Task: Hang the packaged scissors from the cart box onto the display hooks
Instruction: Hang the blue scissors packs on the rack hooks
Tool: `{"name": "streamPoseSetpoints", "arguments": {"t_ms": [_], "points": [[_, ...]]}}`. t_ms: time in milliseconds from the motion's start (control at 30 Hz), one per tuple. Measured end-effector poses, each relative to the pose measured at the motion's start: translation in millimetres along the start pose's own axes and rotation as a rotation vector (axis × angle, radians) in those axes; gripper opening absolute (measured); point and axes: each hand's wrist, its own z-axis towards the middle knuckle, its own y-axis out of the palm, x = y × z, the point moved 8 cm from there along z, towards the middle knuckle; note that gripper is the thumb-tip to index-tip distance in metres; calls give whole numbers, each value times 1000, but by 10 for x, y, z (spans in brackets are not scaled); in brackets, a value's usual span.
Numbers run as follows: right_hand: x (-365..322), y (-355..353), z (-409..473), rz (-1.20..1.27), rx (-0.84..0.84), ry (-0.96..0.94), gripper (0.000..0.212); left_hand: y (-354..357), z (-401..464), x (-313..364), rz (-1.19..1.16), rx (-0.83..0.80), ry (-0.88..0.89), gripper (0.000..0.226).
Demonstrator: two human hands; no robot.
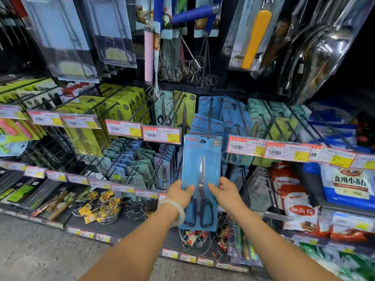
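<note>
A blue blister pack of black-handled scissors point(200, 159) stands upright in front of the shelf. My left hand point(179, 192) grips its left edge and my right hand point(225, 191) grips its right edge, thumbs on the front. The pack's hang hole sits at the tip of a black display hook point(209, 126), which carries several identical blue packs point(207, 124) behind it. The cart box is out of view.
Neighbouring hooks hold green scissor packs point(121, 106) on the left and teal and blue packs point(263, 116) on the right. Price tags point(162, 134) line the rail. Whisks and utensils point(190, 63) hang above. Wire items lie on the bottom shelf; food bags point(296, 203) stand at right.
</note>
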Motion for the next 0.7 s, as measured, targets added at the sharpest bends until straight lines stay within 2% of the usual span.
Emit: {"name": "streamPoseSetpoints", "arguments": {"t_ms": [100, 233, 367, 500, 600, 700], "points": [[94, 23, 43, -38, 37, 29, 15, 28, 96, -41, 75, -48, -14, 31], [174, 33, 181, -76, 98, 60, 2, 66, 260, -21, 152, -83, -8, 31], [170, 25, 396, -136, 160, 102, 26, 123, 493, 29, 212, -98, -24, 43], [230, -35, 526, -310, 181, 216, 58, 147, 645, 35, 278, -37, -90, 62], [352, -135, 476, -421, 188, 243, 64, 276, 575, -71, 468, -99, -133, 66], [509, -296, 304, -589, 154, 229, 60, 606, 417, -109, 777, -251, -27, 61]]}}
